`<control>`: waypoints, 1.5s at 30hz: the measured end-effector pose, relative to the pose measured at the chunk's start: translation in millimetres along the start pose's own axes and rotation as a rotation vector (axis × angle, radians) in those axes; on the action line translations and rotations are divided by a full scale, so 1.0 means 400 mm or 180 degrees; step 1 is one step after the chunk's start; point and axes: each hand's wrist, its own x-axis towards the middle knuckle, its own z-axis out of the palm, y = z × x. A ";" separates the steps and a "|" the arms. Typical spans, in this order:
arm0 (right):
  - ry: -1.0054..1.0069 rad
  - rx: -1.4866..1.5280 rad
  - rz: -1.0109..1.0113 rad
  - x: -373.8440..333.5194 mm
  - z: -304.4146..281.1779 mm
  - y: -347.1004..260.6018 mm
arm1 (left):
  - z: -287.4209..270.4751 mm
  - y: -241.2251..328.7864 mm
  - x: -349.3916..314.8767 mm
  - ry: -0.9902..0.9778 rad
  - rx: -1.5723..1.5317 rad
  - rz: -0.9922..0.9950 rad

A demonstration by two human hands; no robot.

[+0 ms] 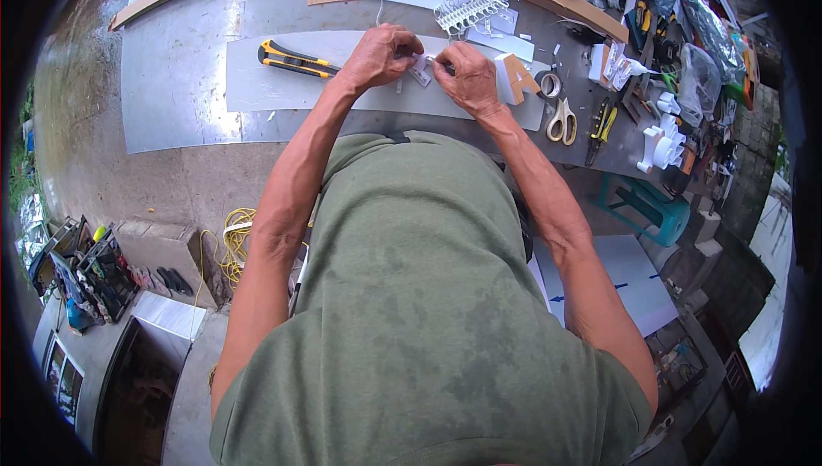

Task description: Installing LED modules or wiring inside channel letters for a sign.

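One yellow-and-black utility knife (298, 61) lies on a pale sheet (248, 89), left of the grip, its near end pointing toward the wrist. Next comes the left hand (384, 55), its fingers curled in closely over the sheet; whether they pinch anything I cannot tell. A small whitish piece (419, 73) sits between the two hands, right at the left fingertips. Beside it is the right hand (467, 75), thumb and fingers bunched together (something dark shows at the tips, too small to name), so its hold is also uncertain. Just beyond the right hand lies a tangle of white looped strip (471, 11). A white-faced block with brown sides (512, 81) stands just right of that grip, then a roll of tape (550, 84). Nearer the body from there are scissors (562, 122) with pale handles, and farther right, yellow-handled pliers (609, 122).
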 end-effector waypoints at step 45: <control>-0.0310 0.0502 -0.0025 0.009 -0.025 0.010 | 0.029 -0.006 0.007 0.0345 0.0477 0.0039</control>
